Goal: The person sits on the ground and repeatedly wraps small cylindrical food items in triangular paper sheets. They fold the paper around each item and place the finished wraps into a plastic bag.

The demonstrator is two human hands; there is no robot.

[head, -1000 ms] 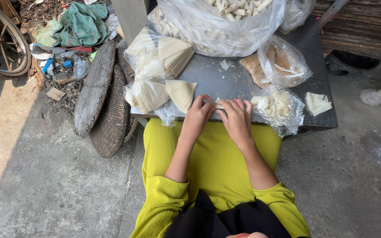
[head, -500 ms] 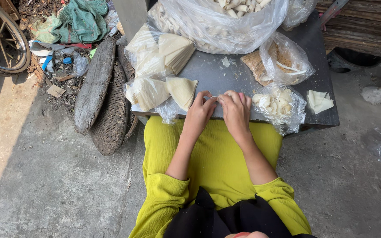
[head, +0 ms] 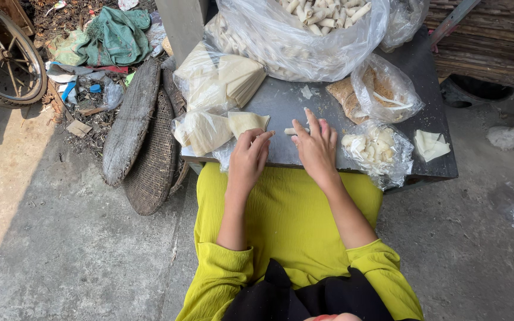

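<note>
Head view: small pale rolled pastry piece (head: 292, 131) lies on the dark grey counter (head: 281, 101), just past the fingertips of both hands. Right hand (head: 316, 145) rests flat, fingers spread, grip apart, index tip touching the roll. Left hand (head: 248, 156) has fingers curled w/ nothing held, beside the stack of pale triangular wrappers in clear plastic (head: 215, 131). To roll well: keep palms flat, even pressure, roll straight so ends stay level. Clear bag of white filling (head: 376, 148) sits just right; big clear bag of finished rolls (head: 304, 30) lies beyond.
</note>
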